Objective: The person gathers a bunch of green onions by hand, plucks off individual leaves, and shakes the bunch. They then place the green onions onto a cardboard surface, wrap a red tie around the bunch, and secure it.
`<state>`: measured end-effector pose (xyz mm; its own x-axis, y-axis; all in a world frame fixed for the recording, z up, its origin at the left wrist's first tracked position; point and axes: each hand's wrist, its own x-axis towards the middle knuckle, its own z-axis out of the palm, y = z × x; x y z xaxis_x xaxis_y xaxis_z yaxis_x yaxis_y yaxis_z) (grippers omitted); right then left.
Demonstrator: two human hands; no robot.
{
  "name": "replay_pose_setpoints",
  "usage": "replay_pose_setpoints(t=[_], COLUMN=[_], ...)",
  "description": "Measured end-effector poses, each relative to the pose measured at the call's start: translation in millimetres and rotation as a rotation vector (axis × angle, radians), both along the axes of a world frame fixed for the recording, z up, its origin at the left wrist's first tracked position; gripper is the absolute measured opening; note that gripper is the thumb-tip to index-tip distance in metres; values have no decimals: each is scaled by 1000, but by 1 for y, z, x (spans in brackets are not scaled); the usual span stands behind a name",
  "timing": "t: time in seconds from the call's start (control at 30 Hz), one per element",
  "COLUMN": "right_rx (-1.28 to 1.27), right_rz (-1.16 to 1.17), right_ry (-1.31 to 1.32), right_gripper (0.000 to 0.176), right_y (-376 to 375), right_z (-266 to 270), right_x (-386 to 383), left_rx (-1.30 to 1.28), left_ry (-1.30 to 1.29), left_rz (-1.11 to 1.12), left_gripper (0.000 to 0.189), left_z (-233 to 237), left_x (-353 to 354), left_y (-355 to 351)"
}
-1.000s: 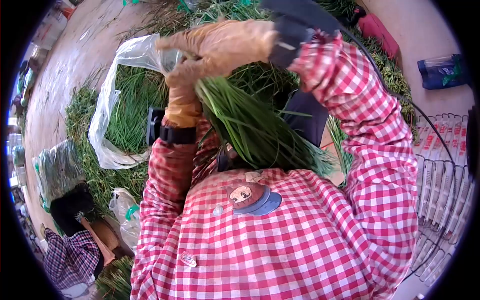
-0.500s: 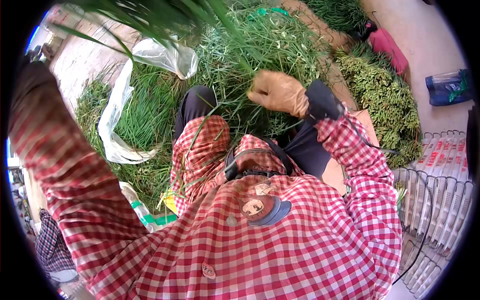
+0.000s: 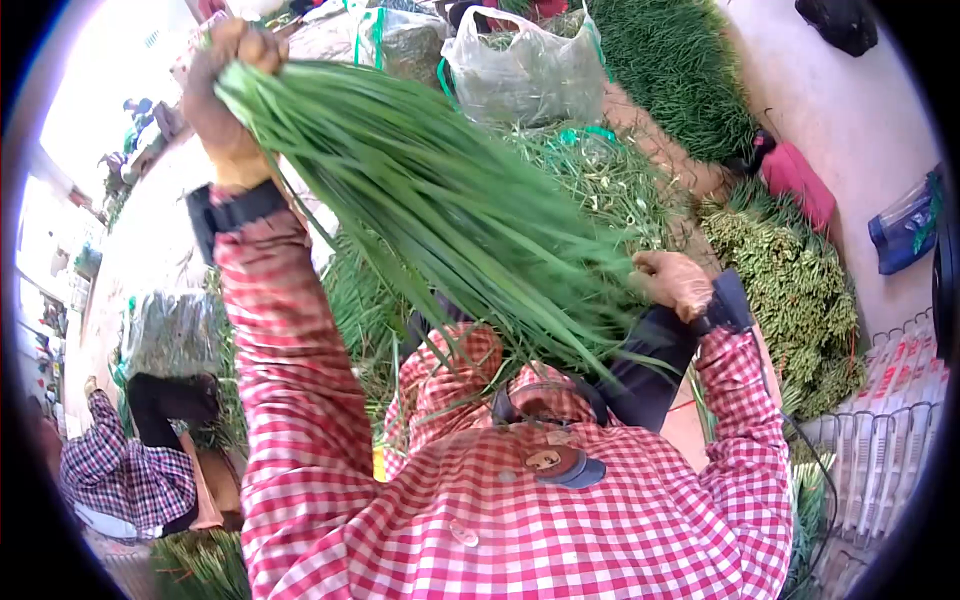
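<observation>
My left hand, in a tan, soiled glove, is raised at the upper left. Its fingers are wrapped around the gathered end of a bunch of long, flat green chives. The leaves fan down to the right across my lap, their tips blurred. Beside those tips is my right hand, also gloved, with its fingers curled closed. Whether it pinches a few leaf ends is hard to make out. Beneath the bunch, more loose greens lie around my knees.
Bulging clear plastic bags stand ahead. Stacked green bundles line the right, near a pink object and white wire-edged racks. Cut scraps litter the floor. On the left, a person in a checked shirt sits low.
My left hand has come into view with the bunch, which now sweeps down across the middle. My right hand is lower and farther right. The view has tilted up, showing the bags ahead.
</observation>
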<state>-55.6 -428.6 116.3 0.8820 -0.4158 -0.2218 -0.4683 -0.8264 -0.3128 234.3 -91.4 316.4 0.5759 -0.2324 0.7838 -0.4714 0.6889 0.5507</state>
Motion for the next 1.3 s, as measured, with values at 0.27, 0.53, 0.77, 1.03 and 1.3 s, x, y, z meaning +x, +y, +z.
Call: replay_pose_setpoints(t=[0.27,0.53,0.77,1.03,1.3], right_rx=[477,484,510,589,599], right_rz=[-330,64,-118,304,499], right_ry=[-829,-1440,-1394,-1234,-1025], right_gripper=[25,22,18,45,18], right_y=[-38,53,50,72,90], right_z=[71,156,138,139,132], right_x=[-40,-32,-49,-52,-51], left_rx=[-155,-100,124,131,103], left_ry=[-87,-246,-215,-384,-489], left_rz=[-425,-443,-652,-633,-769], left_gripper=[21,21,19,17,17], left_z=[-21,-10,-4,1,15], left_x=[20,-23,28,-1,-32], left_y=[-12,-57,-20,-39,-59])
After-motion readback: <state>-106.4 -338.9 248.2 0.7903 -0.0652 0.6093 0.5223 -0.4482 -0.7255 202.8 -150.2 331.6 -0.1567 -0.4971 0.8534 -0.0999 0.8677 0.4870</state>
